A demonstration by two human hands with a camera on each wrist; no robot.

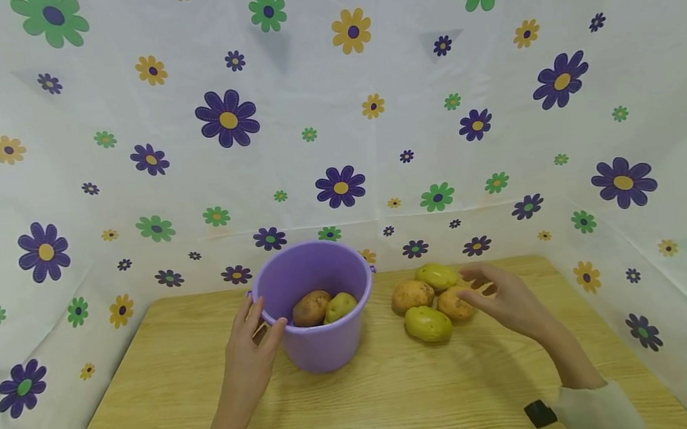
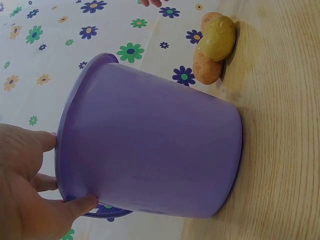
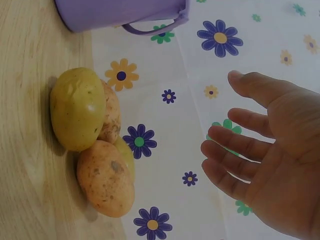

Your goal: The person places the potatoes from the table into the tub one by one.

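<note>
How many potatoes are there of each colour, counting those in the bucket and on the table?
Green potatoes on the table: 2
Brown potatoes on the table: 2
Green potato in the bucket: 1
Brown potato in the bucket: 1
Total in sight: 6 (3 green, 3 brown)
</note>
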